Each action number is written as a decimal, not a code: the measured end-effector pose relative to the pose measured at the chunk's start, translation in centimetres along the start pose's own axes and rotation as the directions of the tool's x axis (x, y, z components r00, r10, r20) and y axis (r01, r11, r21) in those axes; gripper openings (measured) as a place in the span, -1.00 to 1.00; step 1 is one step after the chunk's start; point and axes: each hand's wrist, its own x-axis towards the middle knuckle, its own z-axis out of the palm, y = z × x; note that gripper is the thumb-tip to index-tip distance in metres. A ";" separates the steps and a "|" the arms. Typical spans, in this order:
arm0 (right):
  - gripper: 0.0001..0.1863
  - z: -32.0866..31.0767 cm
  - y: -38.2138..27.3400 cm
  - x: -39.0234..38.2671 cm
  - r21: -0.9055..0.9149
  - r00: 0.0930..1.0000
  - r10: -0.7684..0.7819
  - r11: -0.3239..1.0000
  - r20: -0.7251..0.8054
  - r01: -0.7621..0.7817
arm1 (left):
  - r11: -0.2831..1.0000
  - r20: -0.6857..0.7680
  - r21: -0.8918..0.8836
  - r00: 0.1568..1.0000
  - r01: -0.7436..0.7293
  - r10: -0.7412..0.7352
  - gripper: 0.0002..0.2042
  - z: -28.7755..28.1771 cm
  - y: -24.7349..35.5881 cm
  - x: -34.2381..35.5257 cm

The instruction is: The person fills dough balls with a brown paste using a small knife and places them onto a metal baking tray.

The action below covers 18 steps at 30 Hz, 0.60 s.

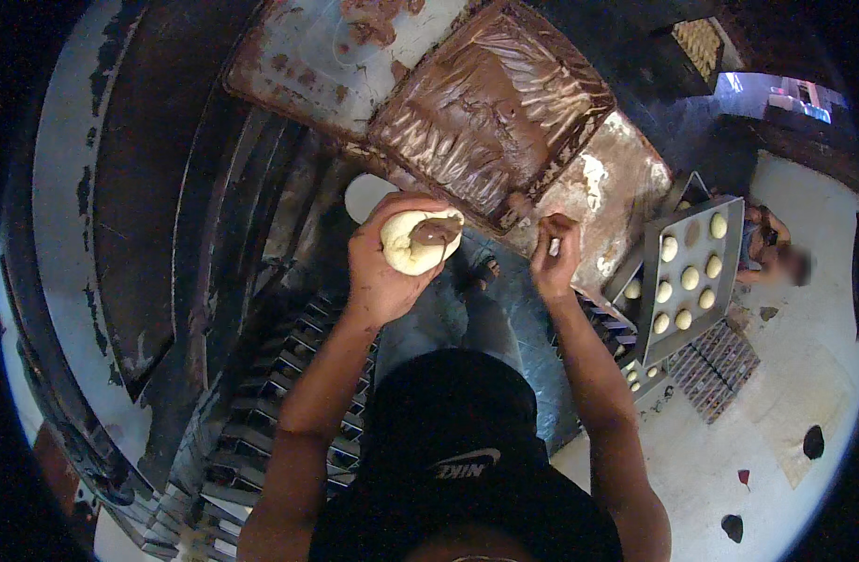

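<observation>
My left hand [378,262] is wrapped round a pale dough piece [406,251] and holds it up in front of me. A dab of brown chocolate filling [439,230] lies on the dough's upper right side. My right hand [555,258] is closed, with its fingers curled by the table's near edge. A small pale bit shows between those fingers, too little to name. Just beyond both hands, a large tray of chocolate filling [490,112] sits on the table, its surface glossy and wrinkled, with what looks like plastic film over parts.
A metal tray [646,323] with several dough balls stands at the right, above other trays on a rack. Past it, a person [764,239] is partly visible. Metal racks [289,375] stand at lower left. A white round object [366,195] sits behind my left hand.
</observation>
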 end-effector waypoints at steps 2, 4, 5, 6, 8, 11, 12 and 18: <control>-0.86 1.6 2.8 -1.7 -0.061 0.983 0.162 0.984 -0.091 -0.168 | 0.997 0.007 0.076 1.000 -0.013 0.013 -0.48 0.0 0.0 -0.2; -0.89 2.2 2.0 -1.3 -0.118 0.959 0.209 0.965 -0.192 -0.234 | 0.981 0.042 0.128 0.989 -0.149 0.144 -0.47 0.4 -0.3 -0.4; -0.82 2.1 0.6 -1.5 0.008 0.959 0.224 0.974 -0.176 -0.226 | 0.971 0.088 0.129 0.977 -0.203 0.192 -0.47 0.9 -0.2 -0.6; -0.75 0.9 -4.2 -0.2 0.281 0.895 0.445 0.856 0.025 -0.433 | 0.961 0.132 0.125 0.964 -0.247 0.231 -0.47 1.4 0.0 -1.1; -0.68 -2.5 -9.8 -0.3 0.785 0.838 0.351 0.323 0.419 -0.528 | 0.940 0.232 0.185 0.942 -0.288 0.243 -0.51 3.6 1.7 -2.0; -0.87 -7.5 -12.7 0.0 0.889 0.739 0.496 -0.216 0.456 -0.404 | 0.929 0.339 0.201 0.911 -0.312 0.233 -0.57 7.9 3.3 -3.4; -0.90 -10.0 -13.0 0.7 0.895 0.686 0.579 -0.222 0.441 -0.387 | 0.919 0.308 0.255 0.926 -0.301 0.218 -0.57 9.6 3.6 -3.9; -0.56 -22.6 -14.1 -2.9 0.231 0.999 -0.008 0.973 -0.032 0.015 | 0.774 0.395 0.386 0.848 -0.502 0.353 -0.57 20.6 7.2 -8.2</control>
